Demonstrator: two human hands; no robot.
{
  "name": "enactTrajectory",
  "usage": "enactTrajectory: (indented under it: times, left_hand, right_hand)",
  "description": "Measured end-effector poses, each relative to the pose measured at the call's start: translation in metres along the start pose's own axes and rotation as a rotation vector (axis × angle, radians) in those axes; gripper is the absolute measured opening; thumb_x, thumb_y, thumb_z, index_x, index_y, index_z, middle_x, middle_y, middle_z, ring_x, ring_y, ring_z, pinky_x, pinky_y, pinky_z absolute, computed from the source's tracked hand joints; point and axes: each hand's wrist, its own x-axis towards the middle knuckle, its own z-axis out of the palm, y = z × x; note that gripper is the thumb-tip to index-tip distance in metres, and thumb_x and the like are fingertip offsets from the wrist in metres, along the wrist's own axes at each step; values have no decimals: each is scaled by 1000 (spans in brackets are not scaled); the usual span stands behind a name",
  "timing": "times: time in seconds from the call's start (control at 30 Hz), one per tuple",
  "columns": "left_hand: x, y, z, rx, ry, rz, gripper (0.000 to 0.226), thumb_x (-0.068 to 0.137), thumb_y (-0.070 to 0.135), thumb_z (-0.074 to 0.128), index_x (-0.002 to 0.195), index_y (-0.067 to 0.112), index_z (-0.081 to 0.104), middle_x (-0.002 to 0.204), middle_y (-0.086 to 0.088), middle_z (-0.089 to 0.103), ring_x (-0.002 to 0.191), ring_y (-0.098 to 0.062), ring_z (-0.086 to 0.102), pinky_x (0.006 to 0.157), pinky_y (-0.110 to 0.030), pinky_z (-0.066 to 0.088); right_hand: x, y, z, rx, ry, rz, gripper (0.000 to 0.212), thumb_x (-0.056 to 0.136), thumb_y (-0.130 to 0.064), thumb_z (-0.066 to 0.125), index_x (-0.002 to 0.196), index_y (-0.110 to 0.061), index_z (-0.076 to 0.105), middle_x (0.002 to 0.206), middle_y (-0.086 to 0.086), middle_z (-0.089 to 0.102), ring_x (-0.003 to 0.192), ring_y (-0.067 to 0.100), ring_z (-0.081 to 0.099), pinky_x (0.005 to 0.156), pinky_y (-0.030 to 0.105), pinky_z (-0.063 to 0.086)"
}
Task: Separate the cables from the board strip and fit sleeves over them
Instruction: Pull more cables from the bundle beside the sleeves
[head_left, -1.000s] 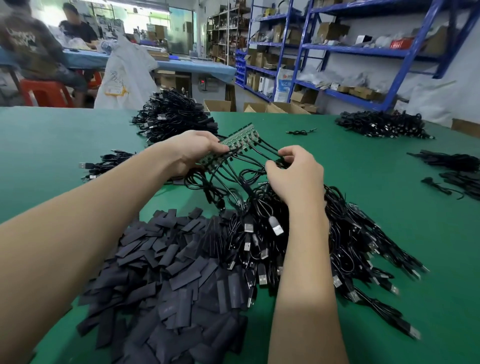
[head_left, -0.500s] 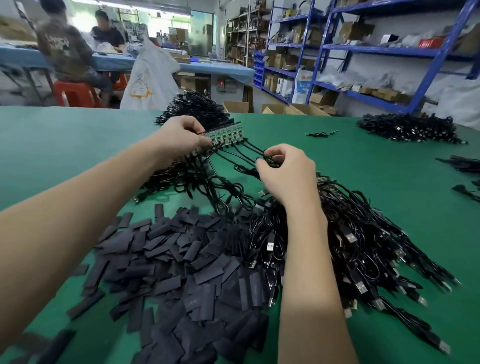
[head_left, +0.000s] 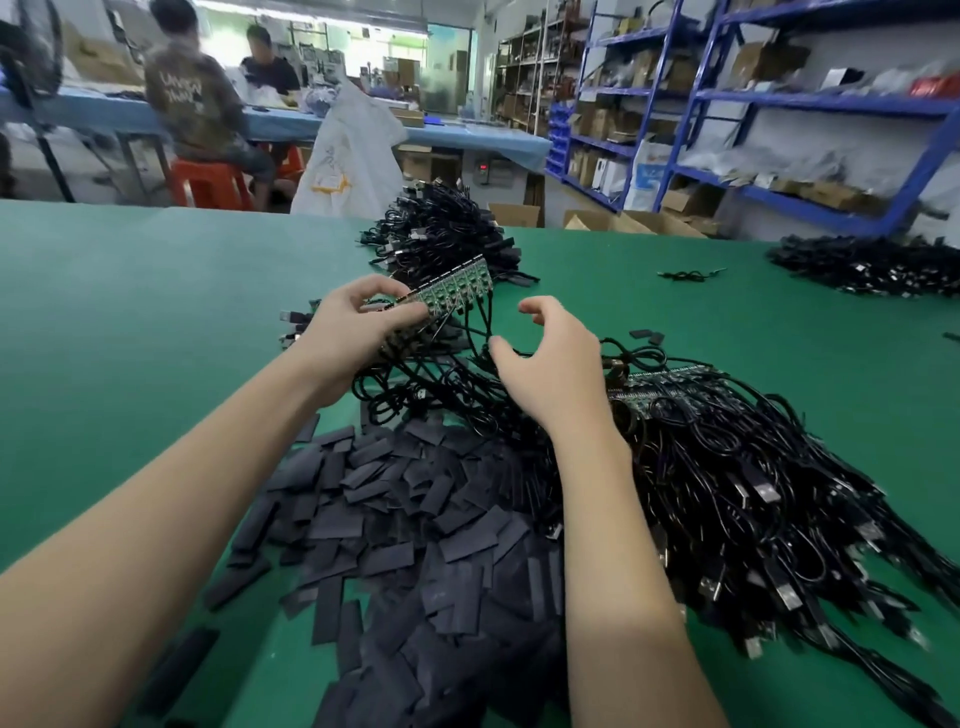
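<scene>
A green-covered table (head_left: 156, 291) fills the lower frame, and beyond its far edge in the upper left two people sit at a long blue-topped bench (head_left: 457, 136), one on a red stool (head_left: 208, 183). Blue metal shelving (head_left: 810, 104) loaded with cardboard boxes lines the pale wall in the upper right. Bright light comes from the far end of the room, top centre.

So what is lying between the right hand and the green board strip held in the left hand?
In the head view, only black cables hanging from the board strip cross the gap to the right hand.
</scene>
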Motion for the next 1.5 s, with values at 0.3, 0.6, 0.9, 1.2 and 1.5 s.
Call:
enactTrajectory:
  times: [0.3,0.6,0.9,1.2,1.5]
  left_hand:
    - [-8,-11,-12,-148,-100,-64,14,78,18,85,83,24,72,92,-5,67,87,-24,60,78,-37,45]
    - [0,-22,-23,-184,16,-182,48,82,39,80,123,20,64,121,2,68,105,-17,60,78,-31,46]
    - [-26,-12,-27,-174,-239,-129,80,66,87,52,133,45,59,112,17,75,103,1,69,106,-43,39]
    - [-42,-10,-26,-285,-249,-52,82,88,61,58,152,13,38,136,2,63,122,-5,62,101,-28,48]
    - [-55,-29,-20,-319,-191,-94,81,66,20,85,137,12,46,105,-1,77,93,-18,75,69,-27,59]
  right_hand:
    - [25,0,28,232,-116,59,61,97,-56,55,146,-21,49,91,-15,70,89,2,59,78,30,40]
    - [38,-12,43,733,-243,240,14,98,-38,64,101,-25,67,75,-4,77,76,9,71,70,29,53]
    - [45,-25,33,1397,-143,516,12,99,-28,65,104,-18,59,66,-4,72,75,18,73,97,45,52]
    - [39,-57,32,1526,-221,616,11,100,-18,62,100,-8,56,66,7,70,69,27,75,68,44,64]
    - [35,-66,51,1534,-197,656,10,103,-18,59,109,-12,55,73,5,68,71,27,76,94,56,56]
